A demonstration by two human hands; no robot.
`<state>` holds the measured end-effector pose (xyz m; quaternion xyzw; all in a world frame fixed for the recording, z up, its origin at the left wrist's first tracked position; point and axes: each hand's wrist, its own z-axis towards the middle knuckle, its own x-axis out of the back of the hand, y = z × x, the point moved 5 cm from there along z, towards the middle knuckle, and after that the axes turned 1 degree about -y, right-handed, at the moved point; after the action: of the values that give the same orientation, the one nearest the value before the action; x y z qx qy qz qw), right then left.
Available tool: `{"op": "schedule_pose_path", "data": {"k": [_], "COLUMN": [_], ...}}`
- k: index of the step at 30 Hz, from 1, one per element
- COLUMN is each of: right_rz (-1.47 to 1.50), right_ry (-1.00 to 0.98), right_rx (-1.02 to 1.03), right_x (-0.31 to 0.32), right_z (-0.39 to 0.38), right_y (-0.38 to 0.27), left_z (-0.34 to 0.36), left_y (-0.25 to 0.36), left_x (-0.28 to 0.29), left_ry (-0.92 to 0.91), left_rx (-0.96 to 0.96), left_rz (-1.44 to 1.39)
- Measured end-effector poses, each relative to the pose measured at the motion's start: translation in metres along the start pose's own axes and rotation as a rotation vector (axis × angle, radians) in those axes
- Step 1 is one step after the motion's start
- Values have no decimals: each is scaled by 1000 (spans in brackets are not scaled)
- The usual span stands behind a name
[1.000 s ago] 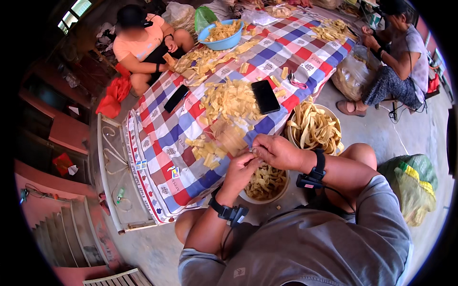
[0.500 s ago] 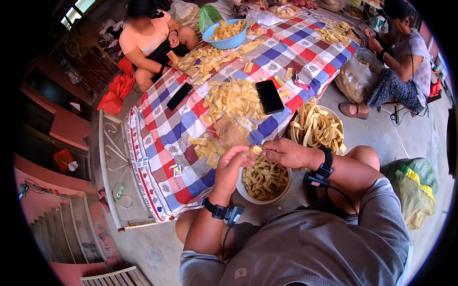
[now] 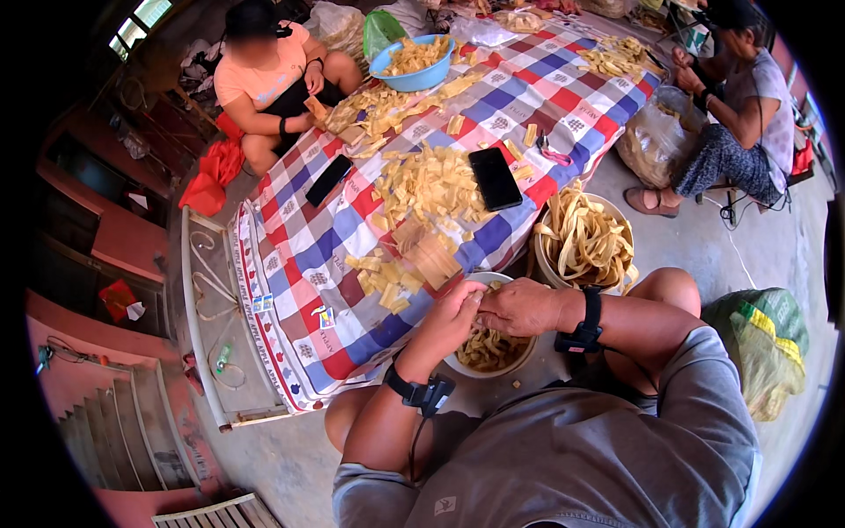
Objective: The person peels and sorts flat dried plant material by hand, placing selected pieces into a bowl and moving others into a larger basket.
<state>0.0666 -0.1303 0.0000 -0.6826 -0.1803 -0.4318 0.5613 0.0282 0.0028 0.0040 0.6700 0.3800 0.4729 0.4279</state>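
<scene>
My left hand [image 3: 451, 319] and my right hand [image 3: 522, 307] meet over a white bowl [image 3: 495, 375], fingers closed and pinched together. Whatever is between them is hidden by the fingers. Small yellowish curled pieces [image 3: 489, 354] fill the bowl, which stands beside the table's near edge. On the checked tablecloth beyond my left hand lie a small brown wooden board [image 3: 426, 255] and a few short yellow strips [image 3: 385, 280]. Farther back is a larger heap of short yellow strips [image 3: 427, 183]. Just past my right hand, a tub [image 3: 628, 231] holds long yellowish strips [image 3: 583, 236].
Two phones, one [image 3: 495, 179] beside the heap and another [image 3: 329, 180] to its left, lie near pink-handled scissors [image 3: 554, 152]. A blue basin [image 3: 412, 81] stands farther back. Co-workers sit at left [image 3: 268, 75] and right [image 3: 748, 106]. A green-yellow sack [image 3: 759, 352] stands right.
My hands have drawn closer together and dipped slightly, covering more of the bowl. The small pale yellow piece seen between my fingers is now hidden. The left co-worker's hands have shifted a little.
</scene>
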Motion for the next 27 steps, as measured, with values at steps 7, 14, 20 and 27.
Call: {"op": "schedule_pose_path", "data": {"k": [7,14,20,27], "right_rz": [40,-37,-28,-6], "right_ry": [106,125,138,254], "right_rx": [-45,-63,-88,-38], "right_x": [9,17,19,20], "right_z": [-3,-9,-14,-7], "right_y": [-1,-13,-9,5], "left_z": [3,8,10,15], "left_y": [-11,-29,-29,-26], "left_x": [0,4,6,13], "left_ry": [117,157,165,248], "left_rx": [71,131,158,169], "left_rz": [-202,-383,-427,-409]}}
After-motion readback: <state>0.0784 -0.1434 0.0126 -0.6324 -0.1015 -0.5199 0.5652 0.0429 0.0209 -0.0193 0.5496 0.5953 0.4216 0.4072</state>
